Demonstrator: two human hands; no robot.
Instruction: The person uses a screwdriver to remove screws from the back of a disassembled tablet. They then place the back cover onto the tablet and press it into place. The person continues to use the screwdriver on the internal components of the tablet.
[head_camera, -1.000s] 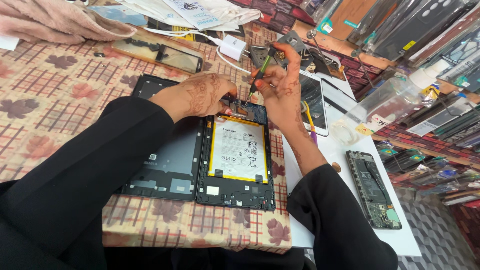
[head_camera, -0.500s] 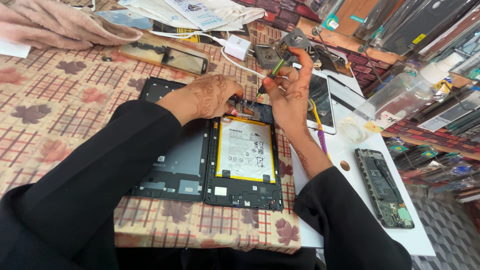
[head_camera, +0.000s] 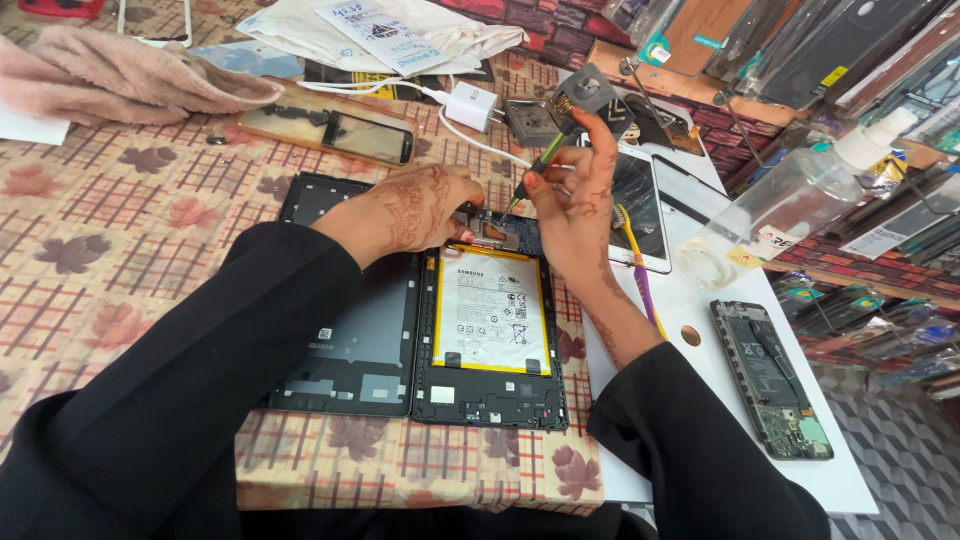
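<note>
Crowded with phone parts, the counter (head_camera: 700, 340) is covered on its left by a beige checked cloth with a leaf print (head_camera: 120, 290). On that cloth lies the opened black tablet with its white, yellow-edged battery (head_camera: 490, 335), and its removed dark back cover (head_camera: 365, 330) is laid just beside it. The left hand (head_camera: 415, 210) is pressed flat on the tablet's top edge, fingers together, steadying the frame. A slim green-handled screwdriver (head_camera: 540, 165) is pinched between thumb and fingers of the right hand (head_camera: 575, 215), its tip set down near the upper circuit board. The tablet is judged light but fragile: the exposed board and soft battery should be left untouched, and the rigid outer rim is the safer place for a hold. A stripped phone (head_camera: 770, 375) lies well apart to the right.
</note>
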